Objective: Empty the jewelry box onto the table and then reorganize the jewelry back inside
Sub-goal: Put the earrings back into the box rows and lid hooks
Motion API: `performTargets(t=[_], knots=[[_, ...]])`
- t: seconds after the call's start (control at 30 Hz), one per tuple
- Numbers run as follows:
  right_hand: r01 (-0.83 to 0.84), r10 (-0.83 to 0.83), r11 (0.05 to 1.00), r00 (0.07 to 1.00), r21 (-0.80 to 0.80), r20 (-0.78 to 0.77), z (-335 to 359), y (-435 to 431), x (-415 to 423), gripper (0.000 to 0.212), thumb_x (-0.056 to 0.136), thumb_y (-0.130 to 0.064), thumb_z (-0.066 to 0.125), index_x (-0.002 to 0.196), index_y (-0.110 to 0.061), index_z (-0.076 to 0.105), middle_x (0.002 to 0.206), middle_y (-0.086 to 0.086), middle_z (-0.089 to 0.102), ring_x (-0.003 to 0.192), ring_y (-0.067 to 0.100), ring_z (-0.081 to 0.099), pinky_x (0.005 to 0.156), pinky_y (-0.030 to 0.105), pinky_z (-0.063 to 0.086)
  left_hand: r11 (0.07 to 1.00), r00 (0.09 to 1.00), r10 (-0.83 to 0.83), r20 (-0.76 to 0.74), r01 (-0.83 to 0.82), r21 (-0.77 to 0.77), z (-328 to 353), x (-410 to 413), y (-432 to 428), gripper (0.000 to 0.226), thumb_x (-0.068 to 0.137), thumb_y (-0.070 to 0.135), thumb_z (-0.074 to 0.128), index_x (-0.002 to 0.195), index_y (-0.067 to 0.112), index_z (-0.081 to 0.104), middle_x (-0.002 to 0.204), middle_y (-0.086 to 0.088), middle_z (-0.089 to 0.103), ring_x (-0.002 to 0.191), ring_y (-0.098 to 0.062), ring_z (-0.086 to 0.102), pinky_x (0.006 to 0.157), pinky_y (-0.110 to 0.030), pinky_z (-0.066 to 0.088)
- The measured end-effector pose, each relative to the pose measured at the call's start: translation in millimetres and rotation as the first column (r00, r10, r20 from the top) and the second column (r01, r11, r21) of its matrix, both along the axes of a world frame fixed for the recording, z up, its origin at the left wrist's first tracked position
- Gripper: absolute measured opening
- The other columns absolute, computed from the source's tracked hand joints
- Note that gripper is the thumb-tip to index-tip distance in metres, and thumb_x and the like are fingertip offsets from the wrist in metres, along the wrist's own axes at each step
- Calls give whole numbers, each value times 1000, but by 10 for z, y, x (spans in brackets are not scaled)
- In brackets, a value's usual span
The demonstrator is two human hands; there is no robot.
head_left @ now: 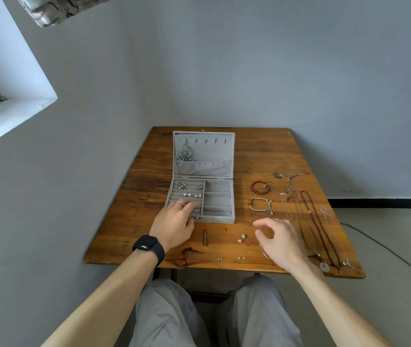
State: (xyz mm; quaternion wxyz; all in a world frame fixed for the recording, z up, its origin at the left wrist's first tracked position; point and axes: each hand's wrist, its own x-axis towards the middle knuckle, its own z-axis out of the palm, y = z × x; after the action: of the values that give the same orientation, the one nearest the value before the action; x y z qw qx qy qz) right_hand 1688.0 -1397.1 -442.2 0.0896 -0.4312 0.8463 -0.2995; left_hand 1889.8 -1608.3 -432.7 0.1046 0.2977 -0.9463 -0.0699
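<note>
Two hands: we see the left hand laid on the ring rolls at the near left of the jewelry box; the right hand hovers over the table, fingers loosely curled, nothing visible between them.
Left grasp: the fingertips bend down into the rolls; we cannot tell whether they pinch a piece or only press.
Box: open, lid upright, toward the table's rear; earrings sit in the rolls, the right-hand compartments look bare, and a turquoise earring hangs from a lid hook.
Jewelry out: a red bracelet, fine chains and a dark beaded necklace lie right of the box; an earring pair lies just beside the right hand; tiny studs lie near the front edge.
Risk, edge: we judge the studs likeliest to be lost; a forearm sliding across that edge would sweep them to the floor.
Risk, chains: the right wrist hangs over the necklace ends; dragging there could bunch and tangle the strands.
Risk, rolls: a heavy left-hand push could dislodge earrings already seated, or shove the box.
</note>
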Motion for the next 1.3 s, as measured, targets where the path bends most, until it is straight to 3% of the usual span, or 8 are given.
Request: performTargets(t=[0.1, 0.27, 0.4, 0.83, 1.0, 1.1, 1.3], knots=[[-5, 8, 999, 997, 45, -83, -64, -14, 60, 23, 93, -33, 64, 116, -33, 69, 116, -15, 67, 112, 10, 49, 83, 23, 37, 998, 992, -51, -114, 47, -43, 43, -89, 252, 34, 95, 26, 58, 129, 26, 61, 124, 1, 59, 112, -19, 56, 77, -33, 56], [-4, 17, 997, 984, 72, -176, -151, -104, 135, 29, 91, -40, 65, 119, -32, 69, 109, -13, 70, 101, 11, 49, 81, 26, 45, 995, 996, -72, -55, 76, 68, -4, -384, 655, 32, 97, 41, 54, 127, 32, 61, 124, 7, 59, 114, -13, 53, 86, -28, 51], [8, 19, 989, 983, 148, -181, -181, -165, 148, 35, 93, -45, 60, 126, -35, 64, 117, -14, 66, 109, 13, 48, 88, 30, 47, 986, 999, -47, 8, 45, 161, -119, -571, 782, 40, 94, 48, 59, 131, 33, 60, 128, 5, 59, 117, -17, 55, 91, -33, 53], [15, 14, 984, 986, 176, -164, -209, -181, 138, 35, 93, -47, 60, 126, -35, 64, 119, -14, 66, 111, 14, 50, 92, 33, 46, 978, 996, -68, -53, 77, 192, -183, -596, 772, 21, 97, 43, 59, 113, 35, 70, 113, 8, 63, 109, -13, 55, 84, -29, 50], [43, -18, 991, 980, 124, -200, -235, -167, 159, 24, 89, -52, 64, 108, -38, 70, 102, -18, 69, 99, 10, 51, 83, 32, 46, 971, 995, 8, -102, 17, 240, -133, -336, 636, 18, 96, 45, 59, 109, 36, 69, 111, 13, 66, 103, -8, 58, 85, -27, 52], [10, 9, 996, 977, 84, -215, -264, -178, 191, 14, 90, -45, 67, 98, -36, 72, 95, -18, 69, 93, 11, 51, 77, 32, 45, 959, 989, 69, -134, -29, 282, -35, -122, 475, 16, 95, 44, 61, 106, 37, 70, 106, 16, 67, 97, -4, 59, 82, -26, 54], [-124, 117, 992, 978, -29, -171, -187, -322, 319, 9, 91, -34, 69, 97, -32, 74, 91, -17, 66, 89, 10, 51, 71, 29, 47, 955, 961, 181, -210, -120, 272, 146, 219, 80, 19, 95, 40, 63, 111, 32, 72, 105, 14, 70, 93, -2, 63, 79, -29, 58]])
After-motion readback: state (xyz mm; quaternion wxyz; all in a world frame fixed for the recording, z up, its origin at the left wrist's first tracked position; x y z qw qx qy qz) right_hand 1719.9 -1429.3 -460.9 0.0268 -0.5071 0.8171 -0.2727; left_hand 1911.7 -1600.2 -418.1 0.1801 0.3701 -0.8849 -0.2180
